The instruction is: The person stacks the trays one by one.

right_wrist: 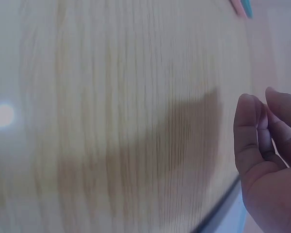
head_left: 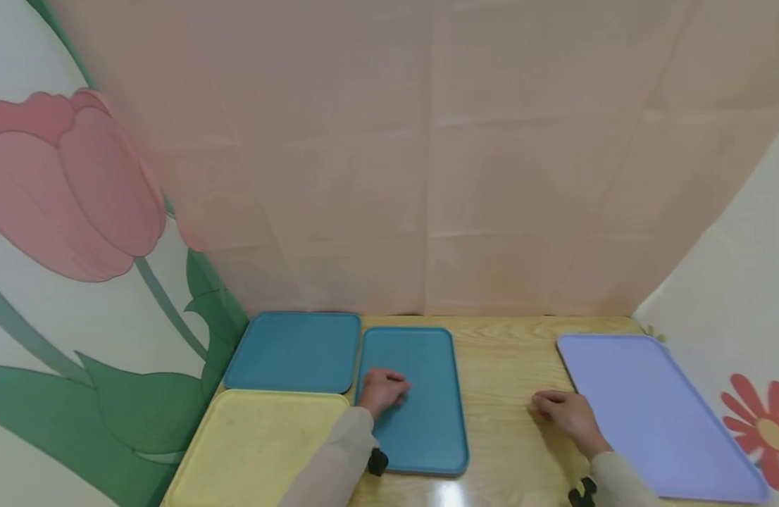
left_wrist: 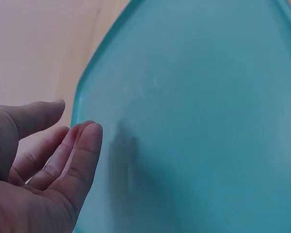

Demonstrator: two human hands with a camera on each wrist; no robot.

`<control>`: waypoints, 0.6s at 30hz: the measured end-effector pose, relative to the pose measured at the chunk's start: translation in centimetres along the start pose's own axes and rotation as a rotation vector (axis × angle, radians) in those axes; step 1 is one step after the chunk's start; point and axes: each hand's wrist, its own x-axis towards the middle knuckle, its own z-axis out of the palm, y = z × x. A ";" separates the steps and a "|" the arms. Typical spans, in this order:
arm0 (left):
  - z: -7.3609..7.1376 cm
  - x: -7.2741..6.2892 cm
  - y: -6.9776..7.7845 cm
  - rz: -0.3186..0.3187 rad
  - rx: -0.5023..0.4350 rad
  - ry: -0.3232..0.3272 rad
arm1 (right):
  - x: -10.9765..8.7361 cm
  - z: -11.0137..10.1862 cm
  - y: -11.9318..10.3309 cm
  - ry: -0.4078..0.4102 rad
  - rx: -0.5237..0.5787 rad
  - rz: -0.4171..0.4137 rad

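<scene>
My left hand (head_left: 384, 391) hovers over the upright blue tray (head_left: 421, 429) in the middle of the table, its fingers loosely bent. In the left wrist view a gap shows between thumb and fingertips (left_wrist: 91, 133), with nothing held, and the hand's shadow falls on the tray. Above bare wood, just left of the lavender tray (head_left: 668, 415), is my right hand (head_left: 570, 417). Its fingers (right_wrist: 247, 126) are relaxed and slightly bent in the right wrist view, with nothing between them and the thumb, and a shadow lies on the wood below.
A second blue tray (head_left: 294, 352) lies at the back left, with a yellow tray (head_left: 256, 443) in front of it. Wood-grain tabletop (head_left: 503, 366) shows between the middle and lavender trays. A plain pinkish-brown sheet (head_left: 427, 176) hangs behind; flower-printed walls (head_left: 167, 338) flank the table.
</scene>
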 end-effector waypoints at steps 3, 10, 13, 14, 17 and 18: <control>0.5 0.0 0.2 0.002 -0.001 -0.004 | -0.2 -1.4 0.4 0.005 0.005 0.021; 2.3 -0.3 1.1 -0.019 0.007 -0.025 | -0.7 -4.5 1.8 0.047 -0.050 0.047; 3.2 -0.3 1.6 -0.032 0.008 -0.037 | -0.9 -5.7 2.4 0.055 -0.056 0.050; 3.5 -0.3 1.7 -0.031 0.009 -0.041 | -0.9 -6.1 2.6 0.055 -0.049 0.055; 4.3 -0.3 2.2 -0.031 0.016 -0.052 | -1.0 -7.0 3.1 0.059 -0.029 0.074; 4.6 -0.4 2.4 -0.029 0.020 -0.055 | -1.0 -7.3 3.3 0.069 -0.031 0.078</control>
